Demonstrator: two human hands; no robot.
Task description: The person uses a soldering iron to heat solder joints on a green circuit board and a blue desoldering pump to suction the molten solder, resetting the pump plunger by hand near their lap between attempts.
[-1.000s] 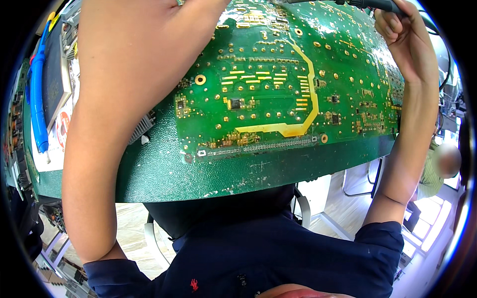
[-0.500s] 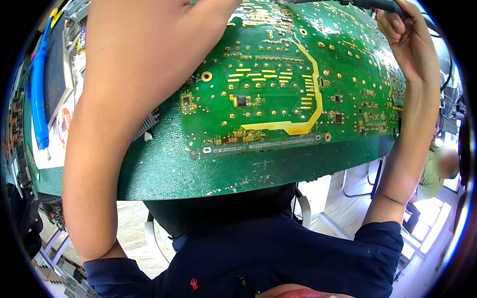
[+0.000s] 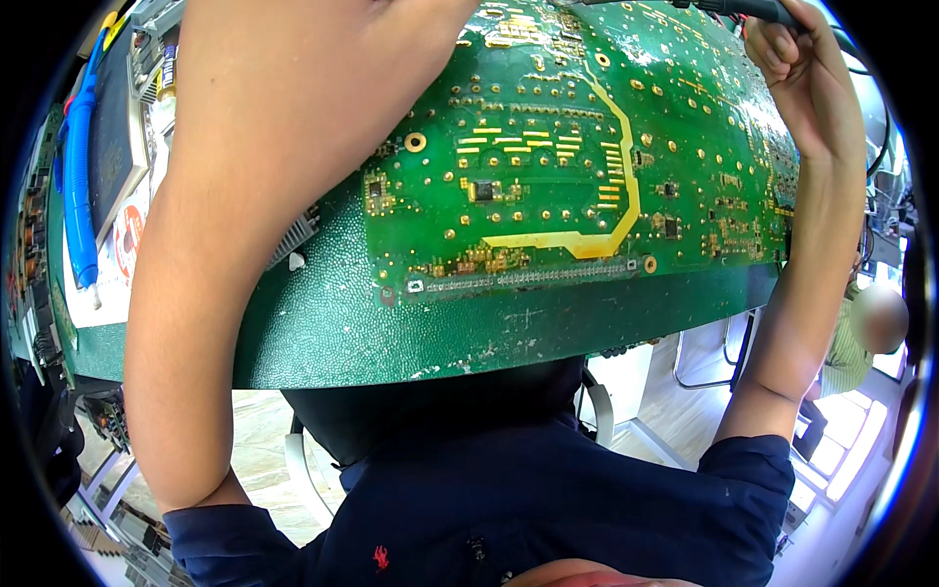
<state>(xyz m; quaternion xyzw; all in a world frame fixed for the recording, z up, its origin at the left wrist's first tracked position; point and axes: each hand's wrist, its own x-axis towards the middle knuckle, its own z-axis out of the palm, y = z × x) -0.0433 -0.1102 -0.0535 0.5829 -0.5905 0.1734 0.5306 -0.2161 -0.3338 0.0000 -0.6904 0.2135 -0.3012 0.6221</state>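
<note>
A large green circuit board lies on the green table, with gold traces, solder joints and small chips on its upper face. My right hand, at the upper right, has its fingers curled round the dark handle of a soldering iron. The iron reaches left over the board's far part, its front end at the upper edge of the view. My left hand extends over the board's left part. Its fingers run past the upper edge, so what they touch or hold is hidden.
On the left, a blue solder sucker lies beside a dark flat box and white paper. A finned metal heat sink shows beside my left wrist. The table's near edge curves before me. A person sits at the far right.
The board appears slightly higher and farther right in the view. My right hand keeps its hold on the iron, and both arms stay almost in place.
</note>
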